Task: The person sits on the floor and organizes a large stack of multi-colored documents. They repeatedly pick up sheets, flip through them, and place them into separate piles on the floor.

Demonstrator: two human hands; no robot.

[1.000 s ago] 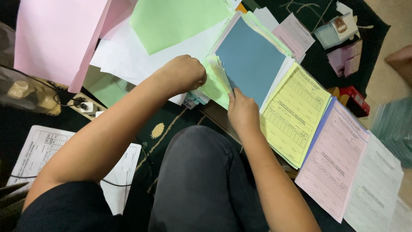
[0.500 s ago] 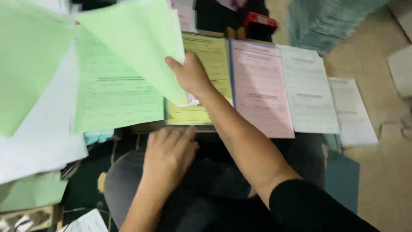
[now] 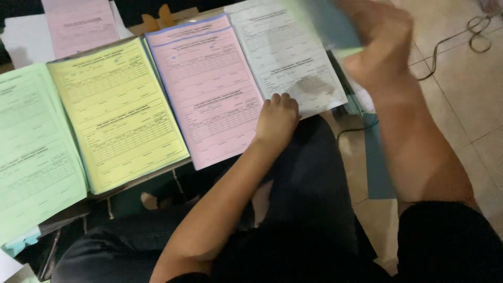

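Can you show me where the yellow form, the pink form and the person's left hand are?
yellow form [image 3: 118,112], head view, middle of the sheet
pink form [image 3: 209,86], head view, middle of the sheet
left hand [image 3: 276,119], head view, back of the hand

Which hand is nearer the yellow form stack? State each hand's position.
Left. The left hand rests on the pink stack beside the yellow form stack; the right hand is raised beyond the white stack.

Clothing: black short-sleeved top [image 3: 450,241], lower right of frame; dark trousers [image 3: 309,183], lower centre. Forearms and both hands are bare; no rings or watch visible.
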